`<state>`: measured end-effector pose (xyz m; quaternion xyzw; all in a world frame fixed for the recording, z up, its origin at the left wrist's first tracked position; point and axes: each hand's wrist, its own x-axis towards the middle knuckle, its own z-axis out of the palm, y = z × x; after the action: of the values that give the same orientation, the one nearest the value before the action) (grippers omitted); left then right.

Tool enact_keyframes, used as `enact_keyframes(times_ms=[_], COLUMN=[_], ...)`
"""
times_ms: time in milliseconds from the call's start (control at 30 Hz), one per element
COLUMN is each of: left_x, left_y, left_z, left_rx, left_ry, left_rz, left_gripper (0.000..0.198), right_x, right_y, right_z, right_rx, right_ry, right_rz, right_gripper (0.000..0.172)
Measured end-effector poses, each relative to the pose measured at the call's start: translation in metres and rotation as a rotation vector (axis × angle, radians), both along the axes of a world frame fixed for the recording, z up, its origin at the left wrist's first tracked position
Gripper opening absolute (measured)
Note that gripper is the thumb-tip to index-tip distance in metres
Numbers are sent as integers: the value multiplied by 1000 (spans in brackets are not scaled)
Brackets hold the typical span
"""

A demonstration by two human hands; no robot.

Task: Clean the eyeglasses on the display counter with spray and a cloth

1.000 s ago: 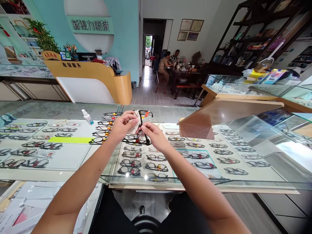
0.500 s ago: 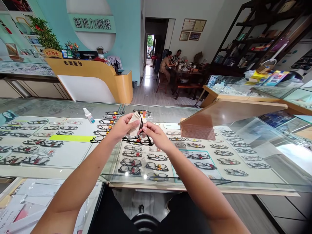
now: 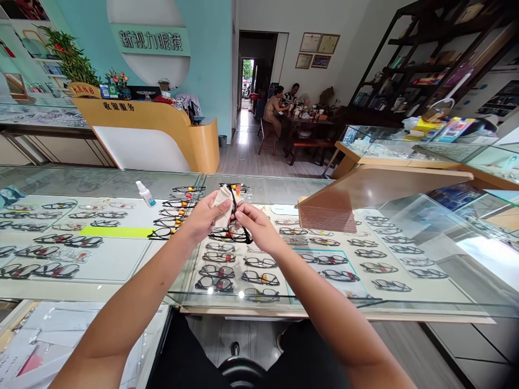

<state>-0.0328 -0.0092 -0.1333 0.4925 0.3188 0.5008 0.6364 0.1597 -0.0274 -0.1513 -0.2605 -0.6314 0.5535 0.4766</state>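
My left hand [image 3: 205,219] is closed on a cream cloth [image 3: 223,216], with the thumb pressed over its front. Between my two hands is a pair of black-framed eyeglasses [image 3: 246,235], held up over the glass counter. My right hand [image 3: 256,226] pinches the frame with thumb and fingertips. One dark temple rises beside the cloth, and the lenses hang below my right fingers. Part of the frame is hidden behind the fingers. Under and behind the hands, more spectacles lie in rows.
A white spray bottle [image 3: 145,193] stands on the counter to the left. Rows of spectacles [image 3: 259,277] fill the glass display counter [image 3: 275,186]. A brown slatted panel [image 3: 327,216] rises at the right. Two people sit at a far table [image 3: 312,121]. An open drawer [image 3: 52,346] holds papers, lower left.
The eyeglasses have turned slightly, their lenses now seen more edge-on below my right hand. Both hands keep their grip. The whole view has shifted a little.
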Motion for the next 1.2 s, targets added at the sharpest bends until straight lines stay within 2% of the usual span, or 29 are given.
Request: enact_keyframes(times_ms=[333, 600, 833, 1000, 1200], left_x=[-23, -16, -5, 1, -20], left_y=[7, 7, 1, -4, 6], left_z=[5, 1, -7, -5, 3], left_rx=[80, 192, 190, 207, 167], left_ry=[160, 168, 168, 123, 223], left_rz=[-169, -77, 79, 40, -58], left_gripper=[62, 63, 69, 67, 69], right_x=[0, 2, 4, 3, 13], right_y=[-2, -3, -4, -6, -5], right_z=[4, 3, 6, 11, 21], right_rx=[-41, -59, -17, -1, -41], right_ry=[17, -83, -112, -97, -123], right_rz=[84, 100, 114, 165, 133], right_gripper=[55, 56, 56, 54, 53])
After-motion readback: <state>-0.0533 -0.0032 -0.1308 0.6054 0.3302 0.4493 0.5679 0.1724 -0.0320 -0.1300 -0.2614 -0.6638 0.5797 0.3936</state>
